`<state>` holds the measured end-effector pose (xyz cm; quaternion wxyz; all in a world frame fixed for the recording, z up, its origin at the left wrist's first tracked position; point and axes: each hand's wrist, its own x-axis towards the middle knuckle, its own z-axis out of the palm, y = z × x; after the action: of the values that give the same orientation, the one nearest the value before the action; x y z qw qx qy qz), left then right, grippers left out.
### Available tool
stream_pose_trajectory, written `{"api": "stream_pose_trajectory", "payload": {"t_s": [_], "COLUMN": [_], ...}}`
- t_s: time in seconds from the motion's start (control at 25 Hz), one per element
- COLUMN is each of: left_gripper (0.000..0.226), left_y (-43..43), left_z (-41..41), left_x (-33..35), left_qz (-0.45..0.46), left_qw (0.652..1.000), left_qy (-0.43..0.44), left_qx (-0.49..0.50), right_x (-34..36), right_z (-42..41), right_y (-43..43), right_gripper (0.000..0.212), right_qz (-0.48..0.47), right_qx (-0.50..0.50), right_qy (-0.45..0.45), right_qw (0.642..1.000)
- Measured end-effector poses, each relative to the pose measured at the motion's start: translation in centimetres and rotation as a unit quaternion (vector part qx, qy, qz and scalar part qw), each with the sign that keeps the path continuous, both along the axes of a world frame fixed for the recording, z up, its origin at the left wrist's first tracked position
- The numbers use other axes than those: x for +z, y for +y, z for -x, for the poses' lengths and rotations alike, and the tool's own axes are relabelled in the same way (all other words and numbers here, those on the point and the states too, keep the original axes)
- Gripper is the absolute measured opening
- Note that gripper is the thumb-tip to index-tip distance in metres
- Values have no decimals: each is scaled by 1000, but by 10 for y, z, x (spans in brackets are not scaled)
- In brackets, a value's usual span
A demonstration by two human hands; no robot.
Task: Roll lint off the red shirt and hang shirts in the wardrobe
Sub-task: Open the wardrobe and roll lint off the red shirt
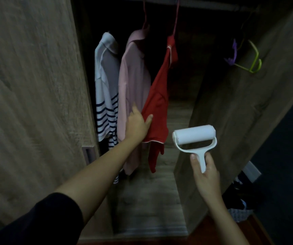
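Your left hand (137, 123) is pinching the red shirt (157, 105) at its side: thumb in front, the other fingers (134, 108) tucked behind, next to the pink shirt (133, 76). Your right hand (206, 177) is curling round the roller (194, 134) handle, just right of those fingers, not touching cloth. The shirt is hanging loose on its hanger (175, 22). Rolling hard could make it swing, bunch up or slip off.

A wooden wardrobe (151, 200) is standing open, its left door (27, 85) and right door (239, 112) framing a very dark inside. A rail (213, 5) is running across the far top. A reddish floor (221, 232) is showing near right, beside a dark wall (287, 147).
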<state>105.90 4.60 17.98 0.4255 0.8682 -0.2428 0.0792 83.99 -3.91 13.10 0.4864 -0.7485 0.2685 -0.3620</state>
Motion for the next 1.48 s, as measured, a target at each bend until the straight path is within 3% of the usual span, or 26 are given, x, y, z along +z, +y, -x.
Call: {"api": "stream_pose_trajectory", "payload": {"t_s": [0.08,0.16,0.24,0.36,0.52,0.64,0.76,0.84,1.0,1.12,1.28,1.36,1.48], "left_gripper": [41,23,20,17,5,19,41,43,45,43,45,45,44], "left_y": [-14,-15,1,47,105,118,125,124,125,127,128,128,128], "left_z": [-6,0,10,-1,-30,-37,-45,-48,-53,-56,-56,-58,-56], "left_x": [5,3,2,15,48,59,67,69,65,65,65,64,65], "left_qz": [1,65,132,188,200,179,244,286,292,295,291,299,303], "left_qw": [1000,997,987,967,956,952,945,941,940,940,940,939,939], "left_qy": [19,-30,-95,-144,-177,-212,-182,-144,-143,-141,-148,-138,-132], "left_qx": [7,-19,-11,89,125,132,122,110,103,100,102,98,96], "right_x": [5,8,11,13,26,66,97,81,16,48,102,61,-62], "right_z": [-10,-24,-39,-66,-110,-156,-198,-208,-174,-191,-245,-256,-228], "right_y": [-16,-30,-45,-65,-59,-39,-16,6,49,32,-8,-12,-4], "right_gripper": [13,11,11,13,9,12,24,28,26,20,31,32,39], "right_qz": [1,7,10,1,-19,6,45,75,128,111,139,158,207], "right_qx": [6,13,28,96,187,209,191,200,326,258,118,124,190], "right_qy": [2,-1,2,16,-12,-86,-120,-99,29,-66,-167,-103,68], "right_qw": [1000,1000,1000,995,982,974,973,972,936,957,969,974,957]}}
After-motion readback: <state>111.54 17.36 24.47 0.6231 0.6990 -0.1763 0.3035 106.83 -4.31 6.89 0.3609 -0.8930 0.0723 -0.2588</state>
